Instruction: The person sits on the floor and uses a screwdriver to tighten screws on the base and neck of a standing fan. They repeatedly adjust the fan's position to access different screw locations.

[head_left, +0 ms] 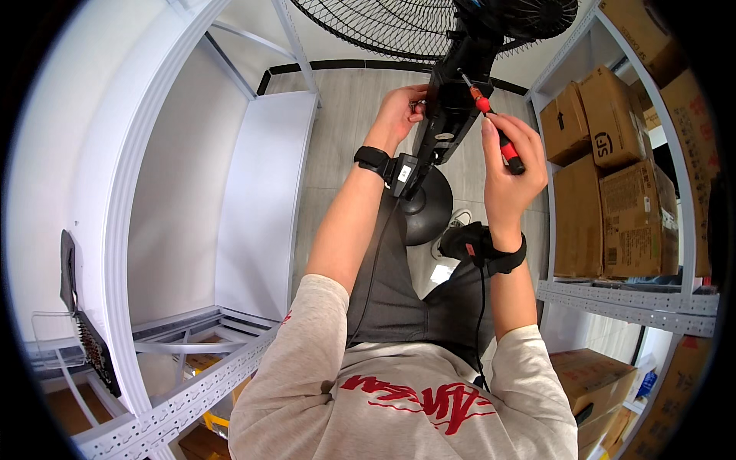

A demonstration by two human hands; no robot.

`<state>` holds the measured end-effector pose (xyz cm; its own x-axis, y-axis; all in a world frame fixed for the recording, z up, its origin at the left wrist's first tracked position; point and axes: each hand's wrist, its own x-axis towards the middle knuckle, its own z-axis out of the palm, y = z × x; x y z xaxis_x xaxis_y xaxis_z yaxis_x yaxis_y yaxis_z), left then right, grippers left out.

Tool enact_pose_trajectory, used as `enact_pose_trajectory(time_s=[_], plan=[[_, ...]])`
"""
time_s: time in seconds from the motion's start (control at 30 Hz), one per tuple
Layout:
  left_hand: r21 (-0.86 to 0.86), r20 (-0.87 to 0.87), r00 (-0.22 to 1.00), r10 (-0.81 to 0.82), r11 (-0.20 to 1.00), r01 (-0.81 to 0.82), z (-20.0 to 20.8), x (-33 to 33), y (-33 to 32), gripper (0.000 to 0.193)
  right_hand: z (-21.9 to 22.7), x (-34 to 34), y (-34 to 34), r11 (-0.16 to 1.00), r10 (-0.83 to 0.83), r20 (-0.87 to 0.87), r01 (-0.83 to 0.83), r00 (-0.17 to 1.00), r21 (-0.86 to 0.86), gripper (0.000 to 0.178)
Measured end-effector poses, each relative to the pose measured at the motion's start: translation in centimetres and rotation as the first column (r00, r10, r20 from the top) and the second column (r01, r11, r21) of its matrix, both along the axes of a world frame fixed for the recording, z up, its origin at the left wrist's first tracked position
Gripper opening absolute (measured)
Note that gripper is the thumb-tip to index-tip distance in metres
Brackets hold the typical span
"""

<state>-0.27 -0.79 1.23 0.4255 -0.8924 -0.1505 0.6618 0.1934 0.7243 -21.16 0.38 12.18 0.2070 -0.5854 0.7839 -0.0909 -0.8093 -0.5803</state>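
A black floor fan (452, 115) stands upright in front of me, with its wire cage and motor at the top of the view and its round base between my feet. My right hand (515, 157) grips a red and black screwdriver (481, 101) by its handle. The metal shaft points up and left, in front of the fan's control housing; whether the tip touches it I cannot tell. At the left side of that housing is my left hand (397, 115), its fingers curled in. A small dark thing seems to be between the fingertips, too small to name.
Metal shelving (629, 303) on the right carries cardboard boxes (632, 215). To the left is a white shelf frame (207, 383) with a pale panel (261, 199) behind it. Black straps with small boxes and cables (373, 268) are on both my wrists.
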Motion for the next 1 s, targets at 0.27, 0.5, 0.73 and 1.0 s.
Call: enact_pose_trajectory(time_s=[0.27, 0.5, 0.73, 1.0], plan=[[0.0, 0.014, 1.0, 0.015, 1.0, -0.015, 0.4, -0.1, -0.1, 0.025, 0.1, 0.6, -0.3, 0.998, -0.026, -0.014, 0.025, 1.0, -0.05, 0.014], [0.007, 0.107, 0.994, 0.031, 0.999, -0.032, 1.1, -0.9, 0.6, 0.054, 0.8, 0.1, 0.3, 0.989, 0.053, -0.009, -0.051, 0.999, 0.136, 0.02], [-0.052, 0.326, 0.945, -0.012, 0.998, 0.031, 0.4, -0.8, 0.9, 0.05, 2.1, -0.6, 1.0, 0.998, -0.012, -0.182, 0.024, 0.983, 0.06, 0.022], [-0.046, 0.246, 0.969, 0.019, 0.999, -0.008, 0.3, -1.0, 0.6, 0.055, 2.1, -0.7, 0.7, 0.982, -0.187, -0.31, 0.169, 0.932, -0.084, 0.014]])
